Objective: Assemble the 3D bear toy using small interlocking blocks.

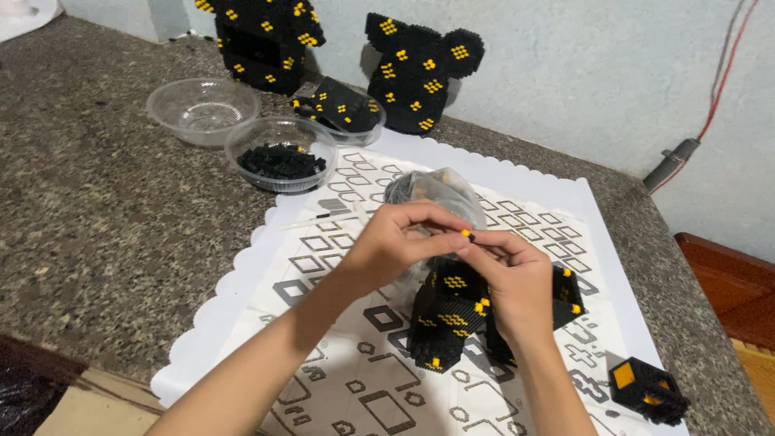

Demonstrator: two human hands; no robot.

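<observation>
A small yellow-tipped brick (467, 235) is pinched between both hands, just above the black-and-yellow model (449, 316) on the white mat (242, 266). Left hand (400, 242) fingers are closed on the brick. Right hand (517, 282) fingertips meet it from the other side, with the palm steadying the model. A bowl of black bricks (280, 153) sits within reach on the table (105, 218).
</observation>
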